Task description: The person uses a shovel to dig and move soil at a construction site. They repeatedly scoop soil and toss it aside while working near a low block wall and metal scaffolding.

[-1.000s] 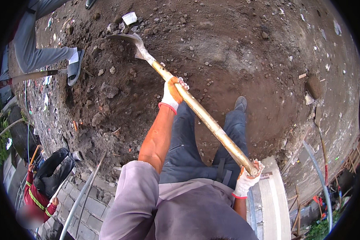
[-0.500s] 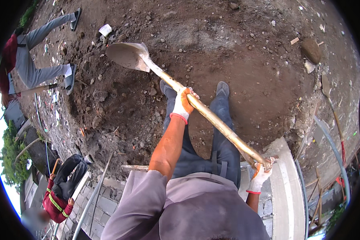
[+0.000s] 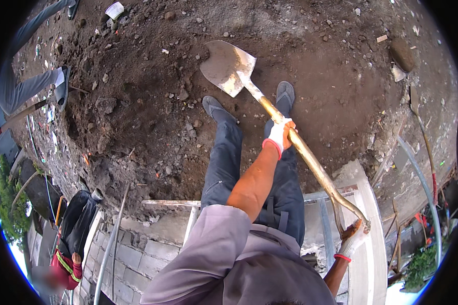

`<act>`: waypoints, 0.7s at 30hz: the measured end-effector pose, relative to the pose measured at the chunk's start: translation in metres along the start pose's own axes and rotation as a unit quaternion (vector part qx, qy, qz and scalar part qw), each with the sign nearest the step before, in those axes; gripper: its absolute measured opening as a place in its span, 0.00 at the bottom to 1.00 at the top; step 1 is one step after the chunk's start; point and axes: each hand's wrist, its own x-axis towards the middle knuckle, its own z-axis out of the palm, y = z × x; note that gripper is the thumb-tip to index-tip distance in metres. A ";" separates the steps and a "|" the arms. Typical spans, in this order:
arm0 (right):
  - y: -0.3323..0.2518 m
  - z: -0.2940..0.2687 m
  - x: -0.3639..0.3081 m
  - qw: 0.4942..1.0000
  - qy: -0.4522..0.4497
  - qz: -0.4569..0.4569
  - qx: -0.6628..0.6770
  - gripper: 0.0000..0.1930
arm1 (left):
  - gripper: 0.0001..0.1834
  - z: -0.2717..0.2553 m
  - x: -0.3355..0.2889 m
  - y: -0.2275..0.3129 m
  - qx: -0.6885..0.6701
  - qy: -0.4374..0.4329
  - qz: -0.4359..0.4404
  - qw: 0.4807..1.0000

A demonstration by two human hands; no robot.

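A shovel [image 3: 313,160] with a gold shaft lies slantwise in front of my body. Its blade [image 3: 228,67], metal with soil stains, is at the far end over the brown ground, just beyond my feet. Wrapped round the middle of the shaft is my left hand [image 3: 280,135], in a white and orange glove. At the near right, my right hand [image 3: 354,241], gloved the same way, grips the forked handle end, its fingers partly hidden. Little or no soil rests on the blade, and whether it touches the ground I cannot tell.
A heap of dark soil and stones [image 3: 112,127] rises at the left, beside another person's leg [image 3: 30,89]. Lower left, a second person [image 3: 68,264] is near a block wall [image 3: 147,259]. A concrete ledge [image 3: 366,218] is at my right; another shovel [image 3: 425,142] lies farther right.
The shovel blade has swung right and turned, showing its broad face. Both my hands have moved right with the shovel, the right one also nearer my body. The person at far left is less in view.
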 end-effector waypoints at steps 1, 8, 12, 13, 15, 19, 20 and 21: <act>0.005 0.035 -0.006 0.989 -0.025 -0.111 0.095 0.05 | 0.07 -0.012 0.002 0.032 -0.008 0.050 0.040 0.998; 0.024 0.071 -0.070 0.996 0.017 -0.057 0.061 0.24 | 0.08 -0.052 -0.017 0.085 0.041 0.048 0.081 0.995; 0.030 0.083 -0.089 0.992 -0.031 -0.048 0.114 0.28 | 0.15 -0.056 -0.047 0.115 0.039 0.043 0.130 0.990; 0.030 0.097 -0.093 0.989 -0.058 -0.045 0.128 0.29 | 0.16 -0.060 -0.057 0.136 0.041 0.038 0.137 0.989; 0.029 0.120 -0.107 0.973 -0.119 -0.068 0.185 0.30 | 0.11 -0.066 -0.085 0.189 0.007 0.022 0.124 0.992; 0.026 0.143 -0.124 0.958 -0.154 -0.138 0.198 0.27 | 0.05 -0.072 -0.126 0.236 -0.006 0.036 0.289 0.957; 0.026 0.136 -0.121 0.958 -0.146 -0.123 0.213 0.22 | 0.05 -0.071 -0.127 0.223 0.027 0.042 0.291 0.955; 0.027 0.123 -0.115 0.951 -0.148 -0.087 0.255 0.18 | 0.05 -0.069 -0.122 0.203 0.053 0.039 0.272 0.960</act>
